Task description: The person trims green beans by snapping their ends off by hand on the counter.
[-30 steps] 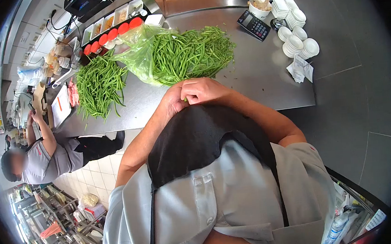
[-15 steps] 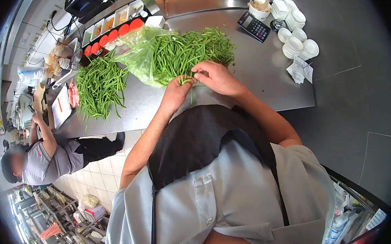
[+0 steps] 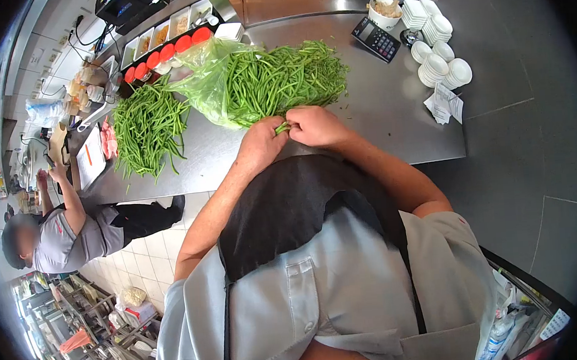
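My left hand is closed around a few green beans at the near edge of the large bean pile. My right hand is closed beside it, its fingers pinching the same beans at their right end. Just beyond both hands lies the large pile of green beans, partly on a clear green plastic bag. A second pile of green beans spreads on the steel counter to the left.
A calculator, a white tub, stacked white cups and crumpled paper stand at the right. Red-lidded jars line the back left. Another person stands at the far left beside a clipboard.
Both hands moved out from near the apron to the pile's near edge. My right hand, with fingers raised half a second ago, has closed next to my left hand at the beans.
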Available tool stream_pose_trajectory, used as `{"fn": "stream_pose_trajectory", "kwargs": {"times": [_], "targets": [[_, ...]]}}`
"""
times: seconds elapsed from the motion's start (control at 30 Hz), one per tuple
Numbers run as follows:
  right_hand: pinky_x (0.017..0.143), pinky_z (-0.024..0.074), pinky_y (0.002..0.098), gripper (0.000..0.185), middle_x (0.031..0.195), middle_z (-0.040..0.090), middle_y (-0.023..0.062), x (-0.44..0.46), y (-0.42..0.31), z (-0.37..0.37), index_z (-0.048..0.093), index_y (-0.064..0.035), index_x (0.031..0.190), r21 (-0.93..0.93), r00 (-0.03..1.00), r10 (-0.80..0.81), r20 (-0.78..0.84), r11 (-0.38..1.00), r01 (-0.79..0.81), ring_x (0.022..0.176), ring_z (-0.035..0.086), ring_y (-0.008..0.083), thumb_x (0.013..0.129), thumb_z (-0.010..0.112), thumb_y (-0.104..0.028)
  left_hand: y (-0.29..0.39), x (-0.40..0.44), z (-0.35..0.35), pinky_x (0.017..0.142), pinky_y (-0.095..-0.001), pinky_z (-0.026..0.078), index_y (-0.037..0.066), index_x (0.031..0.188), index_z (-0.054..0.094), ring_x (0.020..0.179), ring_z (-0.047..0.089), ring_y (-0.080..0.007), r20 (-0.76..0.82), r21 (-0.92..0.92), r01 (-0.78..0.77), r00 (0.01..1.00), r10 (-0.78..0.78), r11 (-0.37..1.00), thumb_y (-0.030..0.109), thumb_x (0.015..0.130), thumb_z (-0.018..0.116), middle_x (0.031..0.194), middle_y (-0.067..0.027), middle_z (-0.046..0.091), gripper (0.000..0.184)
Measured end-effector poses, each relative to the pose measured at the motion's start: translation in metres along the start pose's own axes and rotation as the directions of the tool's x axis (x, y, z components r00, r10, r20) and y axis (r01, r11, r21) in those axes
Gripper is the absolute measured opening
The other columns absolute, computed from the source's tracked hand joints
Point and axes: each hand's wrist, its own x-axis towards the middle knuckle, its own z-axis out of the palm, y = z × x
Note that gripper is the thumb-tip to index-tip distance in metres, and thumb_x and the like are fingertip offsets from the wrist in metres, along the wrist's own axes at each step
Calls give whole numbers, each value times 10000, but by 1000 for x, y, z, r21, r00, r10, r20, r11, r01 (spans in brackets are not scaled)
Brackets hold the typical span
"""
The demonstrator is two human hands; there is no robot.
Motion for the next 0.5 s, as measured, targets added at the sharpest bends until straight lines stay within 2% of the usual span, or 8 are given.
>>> {"fn": "stream_pose_trajectory", "kwargs": {"times": [0.03,0.07,0.17,0.2,0.3,0.37,0.47,0.5], "targets": [[551,491,377,75,783,633,47,1,5,4,620,-93,863,323,975,199,93,921,-219,646,620,220,890,635,-162,-5,0,0,871,-342,523,-1,1091,702,945,670,-211,4,-116,-13,1000,13,993,113,960,654,971,-108,714,180],[513,464,341,78,760,620,25,0,11,9,614,-98,852,582,904,348,247,693,-426,607,591,180,903,616,-157,-10,-1,2,884,-336,520,2,1093,701,968,671,-214,9,-232,-22,1000,24,972,109,966,649,984,-104,714,173],[462,311,237,96,752,569,-17,-11,3,12,594,-116,846,813,771,430,469,130,-567,554,448,61,934,557,-114,-31,0,21,905,-333,513,8,1097,693,999,664,-209,-53,-303,-61,997,47,951,89,983,644,1022,-95,712,149],[449,283,244,74,749,568,-1,-12,9,18,587,-117,866,810,762,437,478,116,-574,544,419,65,932,556,-130,-39,2,26,908,-334,512,10,1103,691,1003,660,-205,-65,-291,-94,995,79,952,86,981,651,1022,-93,708,149],[450,278,242,64,748,564,1,-13,30,24,581,-107,891,764,759,301,577,129,-632,551,410,59,931,554,-149,-47,1,32,893,-325,507,20,1103,687,989,645,-184,-91,-246,-180,983,162,952,79,983,666,1005,-79,696,135],[453,278,238,76,736,557,-1,-10,32,22,582,-105,877,754,726,253,640,-23,-657,554,405,56,924,551,-155,-39,1,27,848,-303,503,32,1081,689,948,631,-155,-127,-198,-238,968,216,951,79,994,668,972,-61,688,101],[454,286,240,116,710,530,-11,-4,26,19,576,-114,817,741,713,202,672,-184,-646,539,383,49,917,573,-173,-31,3,28,751,-272,471,65,1046,667,851,581,-115,-35,-604,79,992,-125,793,85,1020,653,920,-30,669,36],[453,290,242,139,701,518,-15,-3,21,18,573,-119,791,738,713,192,674,-230,-635,531,373,46,915,585,-181,-31,3,28,733,-267,457,72,1035,654,825,560,-106,-30,-665,86,989,-142,742,104,1035,639,908,-25,665,36]]}}
